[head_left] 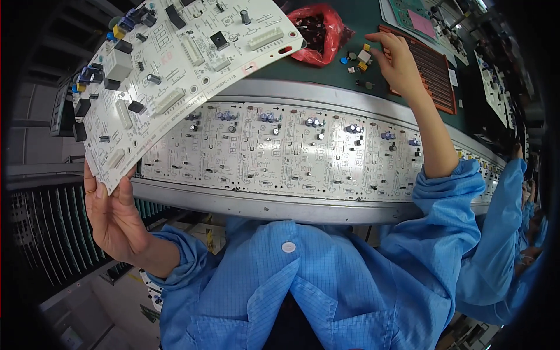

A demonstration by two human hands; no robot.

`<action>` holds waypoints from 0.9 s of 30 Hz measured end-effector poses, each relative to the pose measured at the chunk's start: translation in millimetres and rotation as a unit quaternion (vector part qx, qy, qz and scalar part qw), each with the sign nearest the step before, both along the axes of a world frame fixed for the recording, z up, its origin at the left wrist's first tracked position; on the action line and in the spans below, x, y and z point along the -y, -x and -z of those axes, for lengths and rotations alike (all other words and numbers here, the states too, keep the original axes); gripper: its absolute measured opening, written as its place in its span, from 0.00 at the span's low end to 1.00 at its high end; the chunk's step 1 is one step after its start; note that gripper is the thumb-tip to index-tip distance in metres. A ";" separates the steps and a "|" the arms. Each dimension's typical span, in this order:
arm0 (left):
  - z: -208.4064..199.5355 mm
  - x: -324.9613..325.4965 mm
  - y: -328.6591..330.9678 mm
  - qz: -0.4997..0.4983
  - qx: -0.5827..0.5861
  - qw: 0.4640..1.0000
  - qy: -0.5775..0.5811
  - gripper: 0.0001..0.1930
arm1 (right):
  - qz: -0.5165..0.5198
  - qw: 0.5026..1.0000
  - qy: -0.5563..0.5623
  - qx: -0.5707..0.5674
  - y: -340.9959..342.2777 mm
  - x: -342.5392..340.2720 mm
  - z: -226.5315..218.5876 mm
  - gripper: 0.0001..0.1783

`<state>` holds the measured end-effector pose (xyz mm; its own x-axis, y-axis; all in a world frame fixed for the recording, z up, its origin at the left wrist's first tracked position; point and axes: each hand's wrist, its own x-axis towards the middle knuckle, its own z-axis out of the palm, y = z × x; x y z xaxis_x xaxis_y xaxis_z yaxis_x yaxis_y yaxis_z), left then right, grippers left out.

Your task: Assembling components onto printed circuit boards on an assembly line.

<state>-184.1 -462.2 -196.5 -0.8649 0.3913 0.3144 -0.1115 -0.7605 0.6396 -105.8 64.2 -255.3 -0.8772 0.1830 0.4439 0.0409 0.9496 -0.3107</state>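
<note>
My left hand (114,219) pinches the lower corner of a large white circuit board (175,76), which is raised and tilted at the upper left. The board carries black capacitors, white connectors and blue and yellow parts along its left edge. My right hand (399,61) is stretched over the green bench, thumb and forefinger apart, with nothing visible between them. Beside its fingertips lie several loose components (363,58), yellow, blue and white. Left of these stands a red plastic bag (321,35) with dark small parts inside.
A metal-edged rail (268,207) crosses before me, bearing a row of white circuit boards (280,151). A brown slotted tray (434,76) lies right of my right hand. Dark racks (52,227) stand at the left. A co-worker's blue sleeve (496,227) is at the right.
</note>
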 end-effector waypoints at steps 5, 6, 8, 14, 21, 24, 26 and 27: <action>-0.8 2.7 -4.5 -0.060 -0.007 0.997 0.039 0.29 | -0.099 0.988 -0.081 -0.083 34.7 29.1 -11.1 0.13; -0.7 1.6 -6.2 -0.081 -0.007 0.995 0.053 0.29 | -0.120 0.982 -0.111 -0.094 47.3 35.2 -8.5 0.12; 0.2 -1.6 -11.3 -0.093 -0.008 0.994 0.059 0.29 | -0.109 0.966 -0.222 -0.076 69.9 58.6 -6.0 0.09; 6.3 -7.3 -13.5 -0.092 0.010 0.991 0.092 0.29 | 0.065 0.939 -0.306 0.139 98.4 86.1 -6.1 0.06; 9.4 -8.8 -15.9 -0.098 0.022 0.988 0.113 0.29 | 0.093 0.953 -0.245 0.151 110.6 86.2 -3.3 0.10; 11.5 -11.2 -14.1 -0.080 0.019 0.990 0.118 0.28 | 0.099 0.961 -0.226 0.127 112.3 86.0 3.1 0.10; 10.3 -15.1 -14.5 -0.081 0.021 0.989 0.124 0.28 | 0.106 0.963 -0.222 0.114 111.1 83.9 5.8 0.10; 9.6 -16.8 -14.8 -0.083 0.022 0.988 0.128 0.28 | 0.099 0.968 -0.208 0.096 111.5 84.1 7.3 0.09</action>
